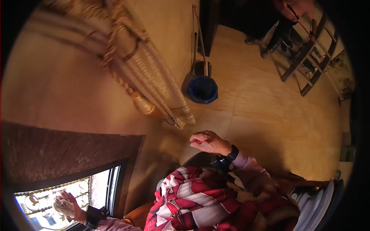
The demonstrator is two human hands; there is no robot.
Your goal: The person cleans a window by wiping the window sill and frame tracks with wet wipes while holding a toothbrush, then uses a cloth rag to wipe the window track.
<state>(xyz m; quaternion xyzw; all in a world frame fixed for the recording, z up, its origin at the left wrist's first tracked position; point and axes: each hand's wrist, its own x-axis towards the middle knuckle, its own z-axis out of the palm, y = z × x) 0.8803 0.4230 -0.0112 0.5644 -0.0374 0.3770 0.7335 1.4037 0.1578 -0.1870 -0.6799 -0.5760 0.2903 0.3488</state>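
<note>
My left hand [72, 208] is at the bright window [99, 188], its fingers closed on a crumpled pale cloth [64, 208]. The cloth overlaps the glass, with ornate metal grillwork [36, 200] behind it. My right hand [216, 143] is raised in front of my body, curled round a small red and grey object [203, 143] that is mostly hidden by the fingers. A dark watch [232, 153] is on that wrist. Just below the right hand is a black item [220, 163], beside the red and white checked cloth [192, 200] over my front.
A gold-trimmed curtain [154, 73] hangs ahead on the left. On the tiled floor [250, 100] stands a blue-lined bucket [202, 89] with long-handled tools [195, 42]. At far right a person [295, 9] is by a wooden ladder [308, 54].
</note>
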